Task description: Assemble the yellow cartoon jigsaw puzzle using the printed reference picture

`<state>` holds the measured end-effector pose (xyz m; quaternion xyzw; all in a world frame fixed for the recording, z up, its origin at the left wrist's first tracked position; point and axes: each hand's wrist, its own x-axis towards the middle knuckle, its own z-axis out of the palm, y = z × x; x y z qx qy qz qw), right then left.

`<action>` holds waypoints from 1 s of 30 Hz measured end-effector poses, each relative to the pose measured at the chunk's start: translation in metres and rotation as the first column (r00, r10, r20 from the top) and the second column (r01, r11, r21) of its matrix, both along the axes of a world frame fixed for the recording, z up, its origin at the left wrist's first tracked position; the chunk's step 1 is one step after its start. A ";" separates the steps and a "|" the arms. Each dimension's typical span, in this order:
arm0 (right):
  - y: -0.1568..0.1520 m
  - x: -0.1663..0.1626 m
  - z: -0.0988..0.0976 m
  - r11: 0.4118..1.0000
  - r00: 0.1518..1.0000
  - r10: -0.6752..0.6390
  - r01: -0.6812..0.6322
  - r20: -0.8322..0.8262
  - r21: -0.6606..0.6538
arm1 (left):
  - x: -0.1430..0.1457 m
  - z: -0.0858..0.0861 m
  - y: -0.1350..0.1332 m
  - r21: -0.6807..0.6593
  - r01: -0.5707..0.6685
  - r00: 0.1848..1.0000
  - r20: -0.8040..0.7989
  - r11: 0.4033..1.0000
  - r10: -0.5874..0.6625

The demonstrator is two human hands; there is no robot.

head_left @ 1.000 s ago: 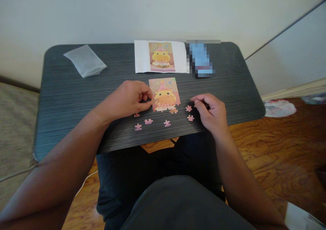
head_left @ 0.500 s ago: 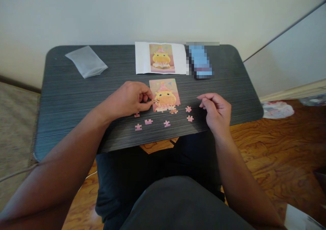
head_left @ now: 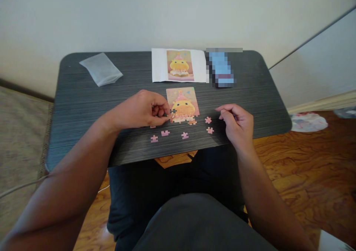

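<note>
A partly assembled jigsaw puzzle [head_left: 183, 104] of a yellow animal in a pink party hat lies in the middle of the table. At its left edge, my left hand [head_left: 148, 108] pinches a small puzzle piece between thumb and forefinger, mostly covered by the fingertips. A dark gap shows in the puzzle beside them. My right hand [head_left: 237, 123] hovers near the table to the right, fingers loosely bent, forefinger and thumb apart, with nothing visible in it. Closest to it are two loose pieces [head_left: 210, 130]. More loose pink pieces [head_left: 165, 133] lie below the puzzle, one partly hidden by my left hand.
Behind the puzzle lies a white sheet with the printed reference picture [head_left: 180, 65]. A blurred-out phone-like object [head_left: 222, 67] is right of it. A clear plastic bag [head_left: 101, 69] rests at the back left of the dark table [head_left: 83, 99]. A wall stands behind.
The view has shifted slightly, moving everything a little right. My left fingertips have slid slightly down along the puzzle's left edge, leaving the dark gap more exposed. My right hand is nearly still.
</note>
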<state>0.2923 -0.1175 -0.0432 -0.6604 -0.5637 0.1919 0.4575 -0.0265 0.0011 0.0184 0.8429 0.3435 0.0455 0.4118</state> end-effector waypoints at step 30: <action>-0.002 0.003 -0.005 1.000 1.000 0.000 0.000 0.025 0.006 | -0.035 0.010 0.016 -0.075 0.004 1.000 0.013 0.997 -0.003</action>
